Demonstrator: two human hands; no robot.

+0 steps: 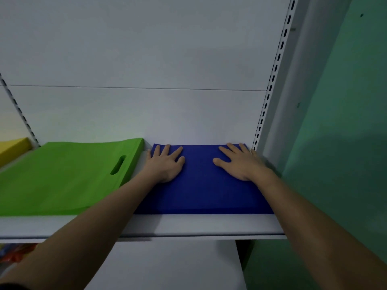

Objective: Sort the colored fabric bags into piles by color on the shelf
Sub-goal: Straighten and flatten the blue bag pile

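White shelf (188, 226) carries three colour piles; left hand (165, 164) and right hand (240, 163), fingers straight and spread, press the blue pile (201, 191) flat. Fetching another bag likely comes next.

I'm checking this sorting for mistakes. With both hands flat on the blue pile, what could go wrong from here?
1. The blue fabric bag pile lies close beside the green fabric bag pile; a sideways push by the left hand could make them overlap.
2. Sliding the right hand might ruffle the top layer.
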